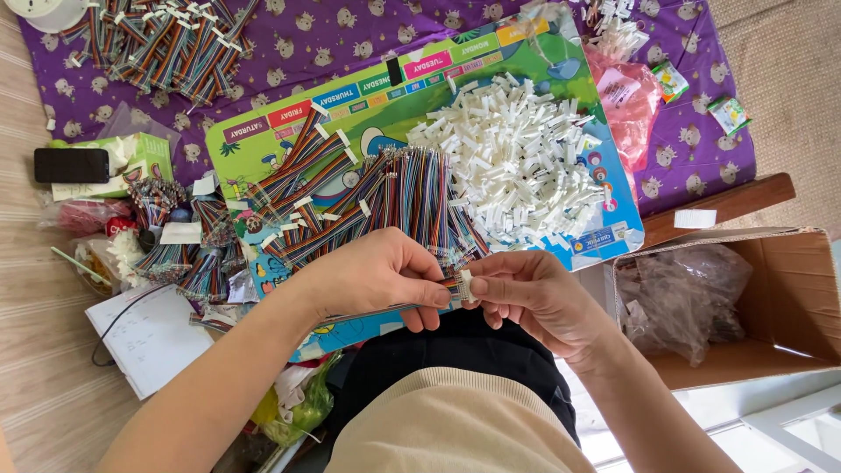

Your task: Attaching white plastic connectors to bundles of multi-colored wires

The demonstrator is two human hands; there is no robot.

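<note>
Pinching a wire strip (385, 308) flat in my left hand (377, 276), I keep its end level with the white connector (465, 285) clamped in my right hand's (534, 293) fingertips, both over the board's (263, 123) near edge, beside the connector pile (517, 158).

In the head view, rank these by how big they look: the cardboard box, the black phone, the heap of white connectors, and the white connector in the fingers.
1. Cardboard box and heap of white connectors: too alike to rank.
2. Black phone.
3. White connector, pinched by the right hand.
</note>
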